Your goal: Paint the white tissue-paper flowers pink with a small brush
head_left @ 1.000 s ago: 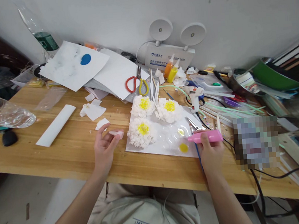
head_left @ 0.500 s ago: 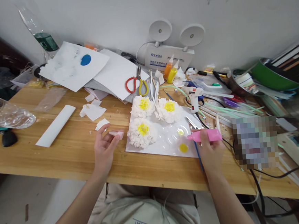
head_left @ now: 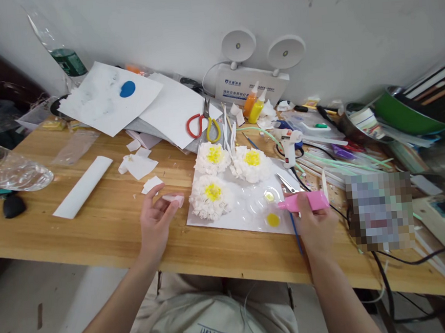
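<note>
My right hand (head_left: 315,223) is wrapped round a pink squeeze bottle (head_left: 310,200), lying nearly level with its nozzle pointing left. That nozzle is over a clear plastic palette (head_left: 251,205), beside two wells of yellow paint (head_left: 273,219). Between the thumb and fingers of my left hand (head_left: 157,212) is a small pale pink cap (head_left: 174,199). Left of the palette, a white paper flower with a yellow centre (head_left: 210,198) rests on a white sheet (head_left: 212,226). Two similar flowers, one a white flower (head_left: 251,163) with white stems, sit just behind.
Scissors (head_left: 285,183) and a blue brush (head_left: 296,232) lie by my right hand. A glue gun (head_left: 288,146) stands behind, its black cable trailing right. Red-and-yellow-handled pliers (head_left: 204,127) rest on papers. A rolled white paper (head_left: 83,187) and a water bottle (head_left: 12,165) are at left.
The pink bottle has shifted very slightly left and down, its nozzle a little closer to the palette. My left hand holds the cap in the same place.
</note>
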Demonstrator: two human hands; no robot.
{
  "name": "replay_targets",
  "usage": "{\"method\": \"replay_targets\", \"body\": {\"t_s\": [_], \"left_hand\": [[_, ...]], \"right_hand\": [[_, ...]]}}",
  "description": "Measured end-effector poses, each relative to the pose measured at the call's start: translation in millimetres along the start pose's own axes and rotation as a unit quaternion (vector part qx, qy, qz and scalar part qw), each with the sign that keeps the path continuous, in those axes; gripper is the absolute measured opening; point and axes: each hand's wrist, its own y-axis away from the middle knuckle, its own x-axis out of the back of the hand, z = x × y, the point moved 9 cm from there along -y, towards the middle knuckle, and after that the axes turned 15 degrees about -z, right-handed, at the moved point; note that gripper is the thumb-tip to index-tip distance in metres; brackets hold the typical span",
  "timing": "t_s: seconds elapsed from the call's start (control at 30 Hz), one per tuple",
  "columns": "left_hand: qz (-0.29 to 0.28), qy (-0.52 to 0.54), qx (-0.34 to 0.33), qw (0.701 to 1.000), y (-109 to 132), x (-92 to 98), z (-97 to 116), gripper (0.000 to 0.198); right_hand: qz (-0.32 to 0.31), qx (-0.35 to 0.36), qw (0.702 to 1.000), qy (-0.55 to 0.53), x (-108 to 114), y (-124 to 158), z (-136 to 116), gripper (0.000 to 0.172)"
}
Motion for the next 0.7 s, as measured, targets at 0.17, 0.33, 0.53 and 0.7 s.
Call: {"method": "replay_targets", "body": {"t_s": [0.17, 0.33, 0.53, 0.7], "left_hand": [[-0.009, 0.002, -0.01, 1.0, 0, -0.5, -2, 0.05], [-0.007, 0.002, -0.005, 1.0, -1, -0.6, -2, 0.051], [-0.006, -0.008, -0.001, 1.0, -1, -1.2, -2, 0.053], [-0.006, -0.011, 0.003, 1.0, -1, -0.7, -3, 0.053]], "right_hand": [[-0.009, 0.01, 1.0, 0.013, -1, 0, 0, 0.032], [-0.015, -0.033, 0.998, -0.042, -2, -6, 17, 0.036], [-0.042, -0.032, 0.997, -0.057, -3, -7, 20, 0.033], [-0.021, -0.008, 1.0, 0.002, 3, -3, 12, 0.031]]}}
